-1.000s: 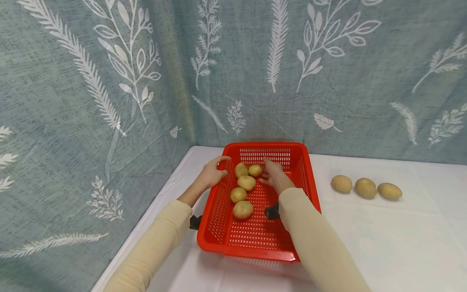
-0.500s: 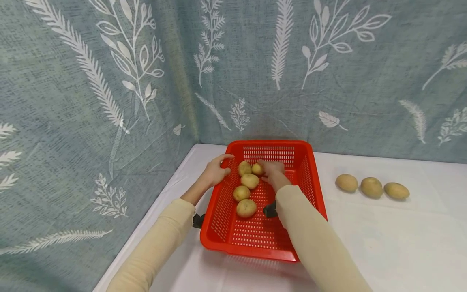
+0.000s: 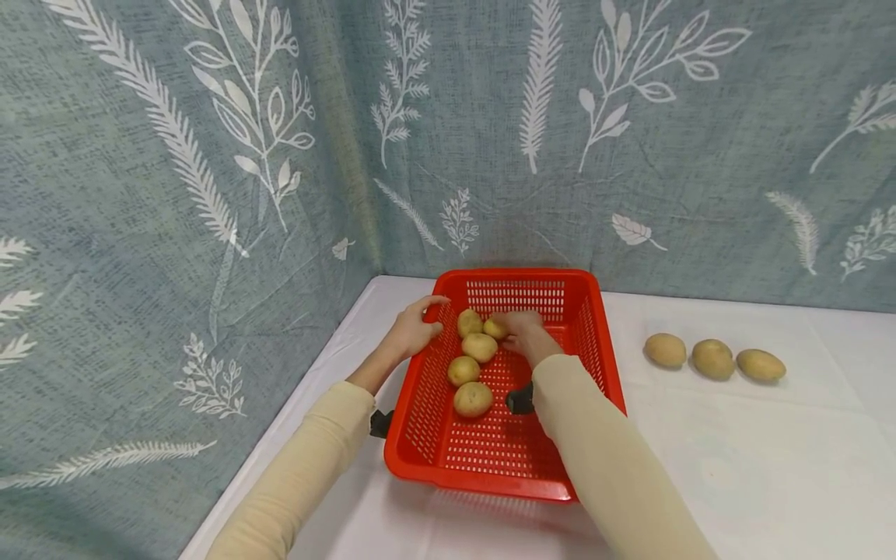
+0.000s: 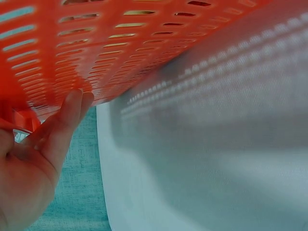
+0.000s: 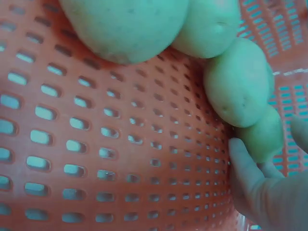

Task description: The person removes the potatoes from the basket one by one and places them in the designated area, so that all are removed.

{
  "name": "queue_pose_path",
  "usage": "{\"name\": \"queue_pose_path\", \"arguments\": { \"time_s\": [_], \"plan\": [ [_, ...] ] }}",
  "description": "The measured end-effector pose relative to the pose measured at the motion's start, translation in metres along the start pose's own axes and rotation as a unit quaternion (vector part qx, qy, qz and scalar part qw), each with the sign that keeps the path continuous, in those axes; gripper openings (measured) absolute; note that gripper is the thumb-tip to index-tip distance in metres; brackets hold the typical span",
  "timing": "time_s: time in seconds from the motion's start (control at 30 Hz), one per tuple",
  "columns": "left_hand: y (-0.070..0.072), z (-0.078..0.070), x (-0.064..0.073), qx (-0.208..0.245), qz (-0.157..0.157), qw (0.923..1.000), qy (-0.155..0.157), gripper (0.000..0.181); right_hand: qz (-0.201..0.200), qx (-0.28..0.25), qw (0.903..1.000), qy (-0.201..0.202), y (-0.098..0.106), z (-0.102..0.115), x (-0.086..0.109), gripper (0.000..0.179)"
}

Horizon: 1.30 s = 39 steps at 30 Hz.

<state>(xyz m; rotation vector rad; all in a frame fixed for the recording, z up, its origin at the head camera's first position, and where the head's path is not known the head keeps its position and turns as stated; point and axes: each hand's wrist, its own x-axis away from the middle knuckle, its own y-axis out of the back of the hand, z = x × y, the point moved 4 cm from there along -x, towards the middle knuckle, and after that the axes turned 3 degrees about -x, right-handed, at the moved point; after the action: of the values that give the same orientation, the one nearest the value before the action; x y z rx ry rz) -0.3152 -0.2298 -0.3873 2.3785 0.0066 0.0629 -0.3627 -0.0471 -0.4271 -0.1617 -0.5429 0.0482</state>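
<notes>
Inside the red plastic basket [image 3: 483, 486], several potatoes form a rough line along the left side. My right hand [image 3: 528, 333] reaches down to the back potato [image 3: 495, 327], its fingers and thumb around it. In the right wrist view that potato [image 5: 263, 137] sits low between thumb and fingers, beside a larger potato [image 5: 239, 84]. My left hand [image 3: 411, 328] holds the basket's left rim near the back. In the left wrist view, fingers of my left hand [image 4: 41, 156] lie against the outside of the slotted wall [image 4: 110, 53].
Three potatoes [image 3: 713, 359] lie in a row on the white tablecloth [image 3: 756, 451] to the right of the basket. A patterned blue-green curtain [image 3: 483, 225] hangs close behind the basket and along the left. Black wrist devices [image 3: 520, 400] show at the sleeves.
My right hand has come down from just beside the back potato to close its fingers around it. The left hand stays on the rim. The head view has shifted slightly.
</notes>
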Motion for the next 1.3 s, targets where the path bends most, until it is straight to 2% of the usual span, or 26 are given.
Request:
{"name": "queue_pose_path", "arguments": {
  "time_s": [0.1,0.27,0.47,0.6,0.77,0.9,1.0,1.13,1.3],
  "plan": [
    [0.0,0.0,0.0,0.004,0.002,1.0,0.0,0.049,-0.013,0.012,0.9997,0.015,-0.001,-0.001,-0.002,0.066],
    [0.0,0.0,0.0,0.008,0.002,1.0,0.002,0.049,-0.037,0.045,0.998,0.026,-0.004,0.0,-0.005,0.056],
    [0.0,-0.002,0.0,0.001,0.0,1.0,0.0,0.05,-0.039,0.096,0.9942,0.028,-0.004,0.003,-0.004,0.05],
    [0.001,-0.001,0.001,0.001,0.0,1.0,-0.002,0.049,-0.028,0.103,0.9938,0.031,-0.005,0.004,-0.003,0.048],
    [0.001,0.0,0.002,0.003,0.001,1.0,0.001,0.049,-0.023,0.108,0.9933,0.034,-0.007,0.0,-0.016,0.043],
    [0.0,0.0,0.001,0.004,0.003,1.0,0.003,0.049,-0.036,0.121,0.9906,0.053,-0.005,-0.003,-0.026,0.038],
    [0.0,-0.001,0.002,0.004,0.001,1.0,0.001,0.049,-0.046,0.125,0.9896,0.056,-0.001,-0.001,-0.02,0.037],
    [0.0,-0.001,0.001,-0.001,-0.002,1.0,-0.001,0.049,-0.04,0.11,0.9916,0.055,0.006,0.004,-0.005,0.04],
    [0.001,-0.001,0.001,-0.006,-0.004,1.0,0.003,0.05,-0.028,0.097,0.9931,0.061,0.014,0.013,0.004,0.043]
  ]
}}
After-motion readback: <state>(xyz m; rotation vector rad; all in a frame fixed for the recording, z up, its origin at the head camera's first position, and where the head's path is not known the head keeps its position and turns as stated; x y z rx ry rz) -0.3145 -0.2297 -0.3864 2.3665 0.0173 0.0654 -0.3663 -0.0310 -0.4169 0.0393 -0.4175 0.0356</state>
